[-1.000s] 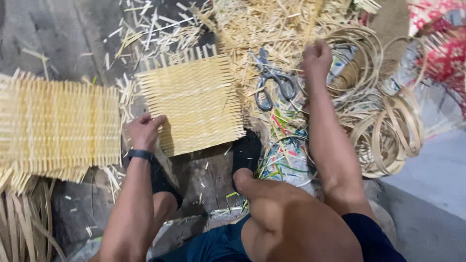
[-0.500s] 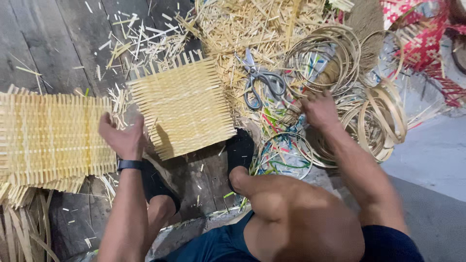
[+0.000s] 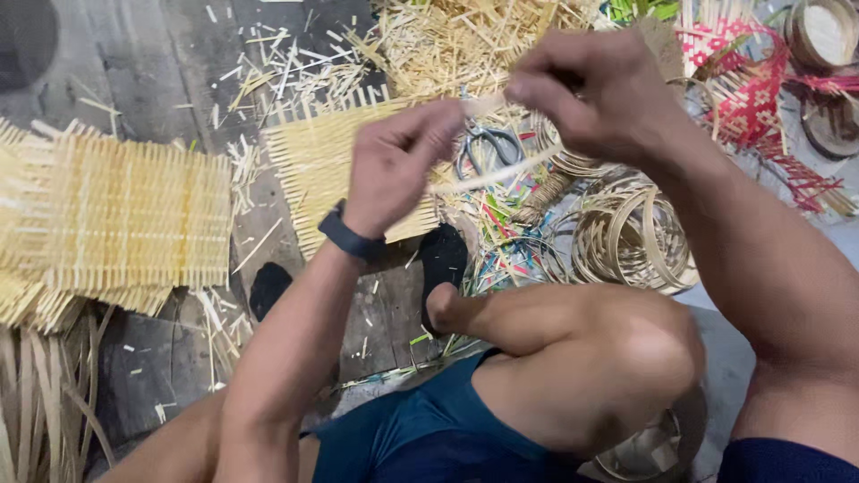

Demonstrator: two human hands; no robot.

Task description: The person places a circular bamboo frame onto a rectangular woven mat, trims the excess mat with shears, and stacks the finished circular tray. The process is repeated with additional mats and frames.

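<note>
A: Item, far left: a woven bamboo panel (image 3: pixel 116 224), its left edge cut off by the frame. Loose strips (image 3: pixel 40 402) below it, partly out of view.

B: Centre?

A: A second woven mat (image 3: pixel 318 170), half hidden behind the left hand (image 3: pixel 394 174). That hand is raised, fingers curled, pinching one end of a thin pale cane strip (image 3: pixel 497 172). Dark band on the wrist.

B: Scissors?

A: Scissors (image 3: pixel 488 152), only the handles showing past the strip.

B: Right side?

A: The right hand (image 3: pixel 599 94), blurred, fingers closed on the strip's other end. Cane coils (image 3: pixel 626 237) below, a red-and-white woven piece (image 3: pixel 747 98) beyond, cropped.
</note>
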